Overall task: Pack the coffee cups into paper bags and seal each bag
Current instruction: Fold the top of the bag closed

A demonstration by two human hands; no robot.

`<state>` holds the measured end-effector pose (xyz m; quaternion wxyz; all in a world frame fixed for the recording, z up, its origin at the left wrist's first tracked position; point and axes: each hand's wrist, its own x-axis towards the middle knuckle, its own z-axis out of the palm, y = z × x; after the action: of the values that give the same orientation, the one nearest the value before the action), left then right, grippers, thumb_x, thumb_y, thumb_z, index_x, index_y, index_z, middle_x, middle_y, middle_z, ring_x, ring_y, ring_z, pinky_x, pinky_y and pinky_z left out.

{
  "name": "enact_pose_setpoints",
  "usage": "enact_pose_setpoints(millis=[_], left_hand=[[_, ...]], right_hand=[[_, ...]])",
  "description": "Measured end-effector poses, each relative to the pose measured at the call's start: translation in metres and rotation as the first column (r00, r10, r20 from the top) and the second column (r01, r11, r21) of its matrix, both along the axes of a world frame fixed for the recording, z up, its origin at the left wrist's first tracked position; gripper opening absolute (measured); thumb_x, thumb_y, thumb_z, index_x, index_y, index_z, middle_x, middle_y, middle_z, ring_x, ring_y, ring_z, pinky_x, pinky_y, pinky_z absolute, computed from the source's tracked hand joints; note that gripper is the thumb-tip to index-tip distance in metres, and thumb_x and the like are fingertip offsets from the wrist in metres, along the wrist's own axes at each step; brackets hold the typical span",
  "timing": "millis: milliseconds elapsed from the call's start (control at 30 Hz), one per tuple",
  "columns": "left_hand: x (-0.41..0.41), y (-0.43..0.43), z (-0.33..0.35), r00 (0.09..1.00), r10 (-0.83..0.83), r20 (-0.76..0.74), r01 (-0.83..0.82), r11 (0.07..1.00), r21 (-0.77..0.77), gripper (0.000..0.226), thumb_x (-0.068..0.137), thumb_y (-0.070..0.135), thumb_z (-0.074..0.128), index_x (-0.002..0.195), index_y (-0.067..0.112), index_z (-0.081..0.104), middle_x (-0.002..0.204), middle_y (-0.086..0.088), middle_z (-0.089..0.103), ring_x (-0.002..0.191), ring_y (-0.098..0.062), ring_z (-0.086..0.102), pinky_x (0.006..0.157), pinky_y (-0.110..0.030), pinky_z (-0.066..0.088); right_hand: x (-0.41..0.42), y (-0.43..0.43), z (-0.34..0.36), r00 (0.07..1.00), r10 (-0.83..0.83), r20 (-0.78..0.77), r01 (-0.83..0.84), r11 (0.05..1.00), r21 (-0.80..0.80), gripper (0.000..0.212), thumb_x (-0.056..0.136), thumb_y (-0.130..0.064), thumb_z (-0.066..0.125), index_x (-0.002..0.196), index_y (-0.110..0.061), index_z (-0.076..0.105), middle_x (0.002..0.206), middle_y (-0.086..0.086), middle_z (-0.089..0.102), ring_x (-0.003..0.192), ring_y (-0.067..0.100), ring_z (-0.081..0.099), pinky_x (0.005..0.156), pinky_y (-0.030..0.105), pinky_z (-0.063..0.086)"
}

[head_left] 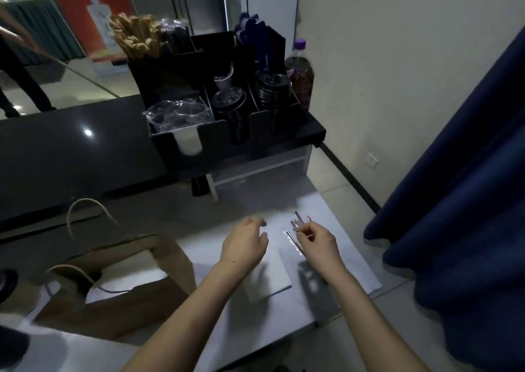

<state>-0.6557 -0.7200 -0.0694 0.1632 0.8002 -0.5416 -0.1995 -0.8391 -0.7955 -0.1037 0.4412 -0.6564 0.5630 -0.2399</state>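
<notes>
1. On the white table (335, 209) in front of you, two bare hands are at work. Your left hand (245, 246) hovers just above the surface, its grip loose, fingers lightly curled and holding nothing.
2. Your right hand (321, 242) is just beside it, its grip pinched round a small bundle of thin, shiny straws (295, 236). Blur smears them too much for a count.
3. One brown paper bag (159, 289) lies open on the table to your left, apparently tipped on its side. You can count two twine handles (88, 215), one arching up and one lower down. Something white shows inside the bag's mouth, but you cannot tell whether it is a coffee cup.
4. One white napkin (270, 275) lies flat between your forearms, its near-left edge hidden under your left wrist.
5. On the dark table (71, 150) behind stands one black organiser (227, 141) with three front bays. The left bay holds clear lids in plastic wrap (176, 113). The other two each hold a stack of dark lids (230, 101).
6. One clump of wooden stirrers (136, 36) rises at the organiser's back left. One purple-capped bottle (301, 70) stands at its right end.
7. One blue curtain (454, 201) hangs at the right, cut off by the frame.
</notes>
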Motion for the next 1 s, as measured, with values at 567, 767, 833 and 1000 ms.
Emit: enact_pose_setpoints(millis=[567, 767, 833, 1000], left_hand=[[-0.041, 0.023, -0.082, 0.999, 0.006, 0.040, -0.016, 0.965, 0.261, 0.037, 0.106, 0.033, 0.040, 0.139, 0.025, 0.054, 0.134, 0.000, 0.059, 0.124, -0.025, 0.056, 0.093, -0.040, 0.051], [-0.040, 0.030, -0.088, 0.999, -0.006, 0.034, -0.004, 0.964, 0.265, 0.035, 0.106, 0.032, 0.040, 0.136, 0.024, 0.055, 0.134, 0.002, 0.060, 0.123, -0.023, 0.055, 0.089, -0.038, 0.050], [-0.040, 0.032, -0.089, 0.999, -0.009, 0.036, -0.001, 0.965, 0.263, 0.035, 0.106, 0.032, 0.040, 0.137, 0.025, 0.055, 0.136, 0.002, 0.059, 0.125, -0.022, 0.055, 0.090, -0.038, 0.049], [-0.041, 0.034, -0.091, 0.999, -0.024, 0.038, 0.013, 0.965, 0.260, 0.034, 0.105, 0.031, 0.041, 0.136, 0.025, 0.056, 0.136, 0.003, 0.058, 0.126, -0.021, 0.052, 0.090, -0.039, 0.050]], right_hand=[[-0.021, -0.008, -0.080, 0.854, 0.141, -0.502, -0.204, 0.976, -0.073, 0.012, 0.093, -0.016, 0.064, 0.100, -0.014, 0.072, 0.112, 0.010, 0.059, 0.094, 0.033, 0.061, 0.078, 0.038, 0.053], [-0.019, -0.005, -0.086, 0.851, 0.089, -0.518, -0.185, 0.974, -0.135, 0.011, 0.093, -0.012, 0.066, 0.101, -0.011, 0.074, 0.114, 0.010, 0.059, 0.099, 0.032, 0.060, 0.075, 0.033, 0.046], [-0.018, -0.004, -0.086, 0.848, 0.086, -0.522, -0.182, 0.974, -0.136, 0.010, 0.094, -0.012, 0.066, 0.100, -0.010, 0.074, 0.112, 0.010, 0.059, 0.100, 0.032, 0.060, 0.073, 0.032, 0.042], [-0.016, -0.004, -0.084, 0.832, 0.075, -0.550, -0.164, 0.980, -0.115, 0.014, 0.094, -0.012, 0.064, 0.100, -0.009, 0.076, 0.112, 0.012, 0.061, 0.103, 0.034, 0.061, 0.078, 0.036, 0.052]])
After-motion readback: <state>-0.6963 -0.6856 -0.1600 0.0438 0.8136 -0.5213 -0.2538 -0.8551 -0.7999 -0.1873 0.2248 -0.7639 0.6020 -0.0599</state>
